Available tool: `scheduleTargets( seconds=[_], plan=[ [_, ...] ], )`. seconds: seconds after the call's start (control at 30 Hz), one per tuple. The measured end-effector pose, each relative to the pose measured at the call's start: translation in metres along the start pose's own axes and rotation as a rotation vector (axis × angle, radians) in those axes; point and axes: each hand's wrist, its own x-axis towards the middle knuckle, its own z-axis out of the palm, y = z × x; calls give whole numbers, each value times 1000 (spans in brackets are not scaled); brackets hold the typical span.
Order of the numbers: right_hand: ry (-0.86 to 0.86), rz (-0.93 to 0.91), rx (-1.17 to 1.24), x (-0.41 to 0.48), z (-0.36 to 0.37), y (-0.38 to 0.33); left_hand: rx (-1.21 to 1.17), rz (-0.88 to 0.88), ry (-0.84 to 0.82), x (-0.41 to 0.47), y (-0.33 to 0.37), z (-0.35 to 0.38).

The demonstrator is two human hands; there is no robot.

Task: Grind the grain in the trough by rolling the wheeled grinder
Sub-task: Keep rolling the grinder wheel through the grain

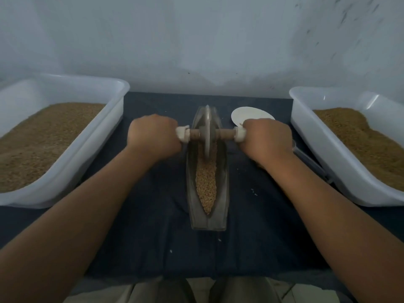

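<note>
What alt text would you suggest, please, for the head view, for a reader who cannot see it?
The left hand and right hand grip the axle ends of a wheeled grinder standing in a trough of grain on a dark cloth. Flanking it, the left tub and right tub hold brownish grain.

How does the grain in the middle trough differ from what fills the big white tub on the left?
In the trough the grain shows separate, pale golden kernels; the fill of the left tub looks finer, more even and browner. The trough's grain lies in a narrow strip with the wheeled grinder standing in it; the tub's fill spreads as a broad bed. Both are dry and tan.
</note>
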Motion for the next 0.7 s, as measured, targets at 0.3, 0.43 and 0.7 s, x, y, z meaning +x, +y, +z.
scheduleTargets(
  seconds=[0.3,0.43,0.7],
  plan=[
    [-154,-194,71,-48,-31,16,36,124,60,-69,-11,-10],
    [-232,-197,91,-51,-31,18,88,153,118,-71,-12,-9],
    [-8,51,43,1,4,-2,50,34,67,13,2,1]
  ],
)
